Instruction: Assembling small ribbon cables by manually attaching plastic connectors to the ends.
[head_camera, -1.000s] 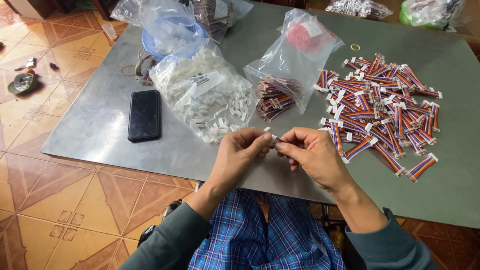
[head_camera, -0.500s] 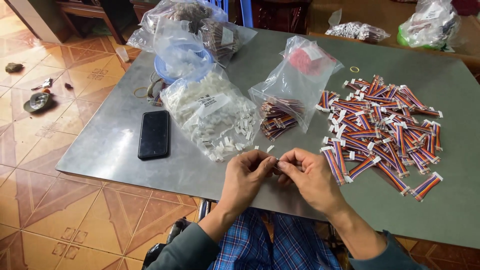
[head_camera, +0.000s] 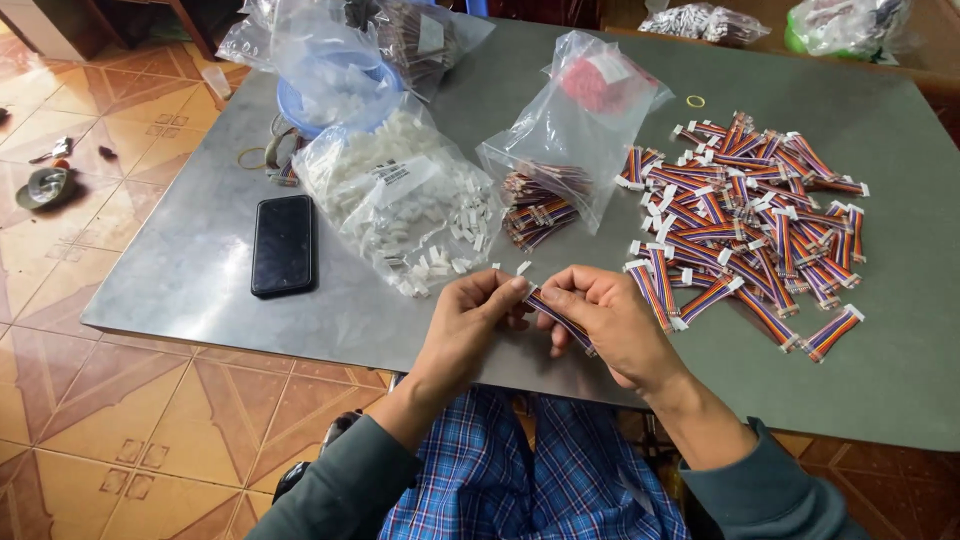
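My left hand (head_camera: 476, 318) and my right hand (head_camera: 608, 320) meet over the near edge of a grey table (head_camera: 890, 330). Between them they hold a short multicoloured ribbon cable (head_camera: 560, 318). The left fingertips pinch its upper end, where a small white connector shows. The right hand grips the cable's length. Just right of my hands lies a pile of finished ribbon cables with white plugs (head_camera: 750, 225). A clear bag of white connectors (head_camera: 410, 205) lies just beyond my left hand.
A black phone (head_camera: 283, 244) lies flat at the left. Another clear bag holding bare cables and something red (head_camera: 565, 140) sits in the middle. More bags and a blue bowl (head_camera: 335, 85) are at the back. A tiled floor lies to the left.
My hands have stayed together at the table's near edge, working the cable end. The camera has shifted a little; the things on the table have not moved.
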